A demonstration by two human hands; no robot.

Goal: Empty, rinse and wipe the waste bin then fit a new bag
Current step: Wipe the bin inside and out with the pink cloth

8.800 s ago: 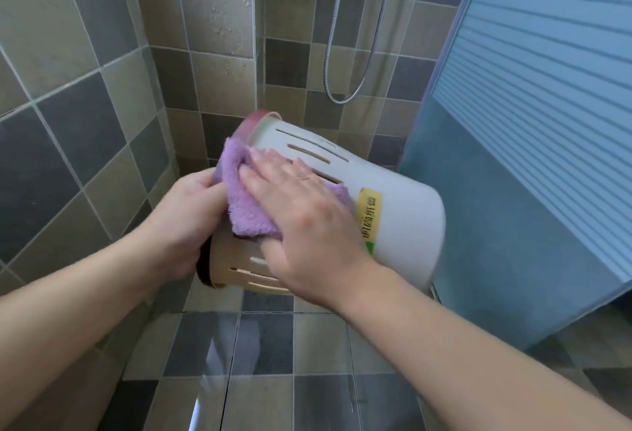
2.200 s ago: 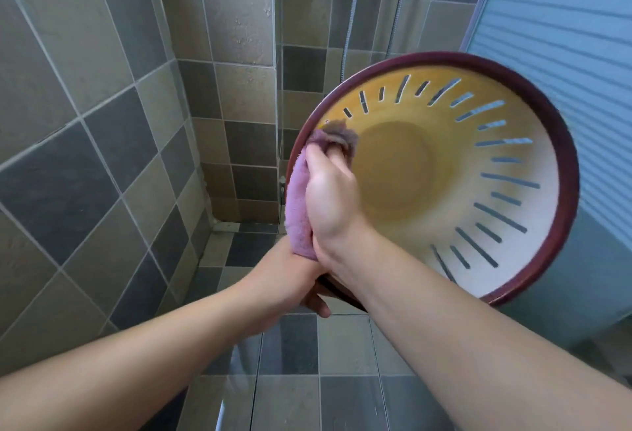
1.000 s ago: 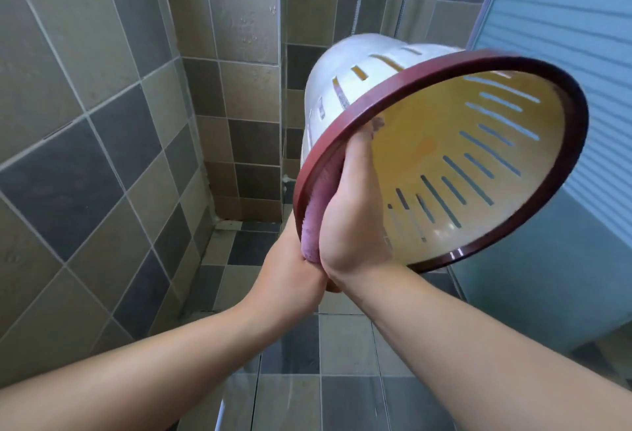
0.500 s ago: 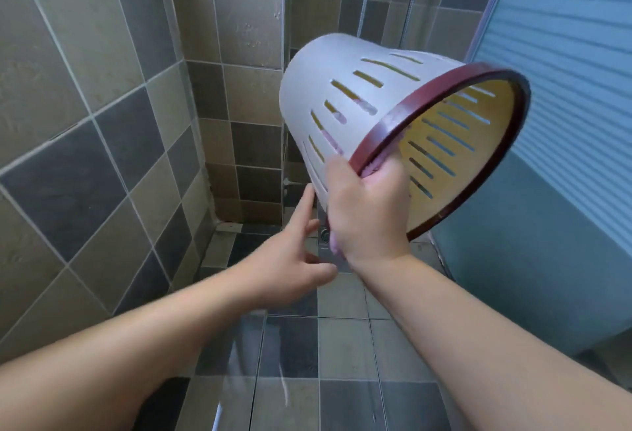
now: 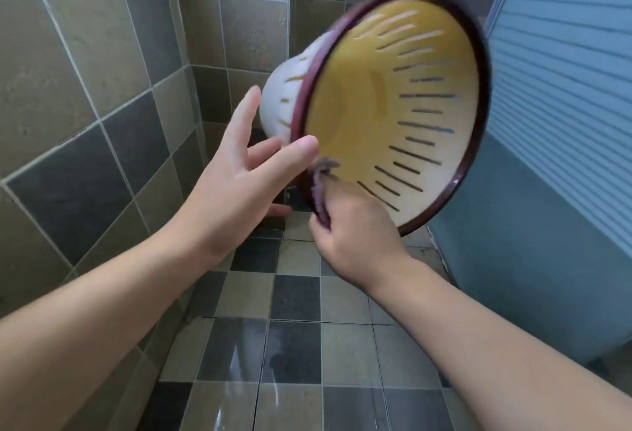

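Slotted white bin [image 5: 393,105] airborne, tilted, mouth camera-facing.

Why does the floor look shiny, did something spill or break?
Nothing looks broken. The grey and beige tiled floor has a shiny wet film, with no single puddle. The white slotted plastic bin with a dark red rim is held up tilted by the right hand, which pinches a purple cloth against the rim.

Both forearms bare (no sleeves, no jewellery).

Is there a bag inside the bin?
No, the waste bin shows only its bare yellowish inside and slots, while the right hand pinches a purple cloth against its rim.
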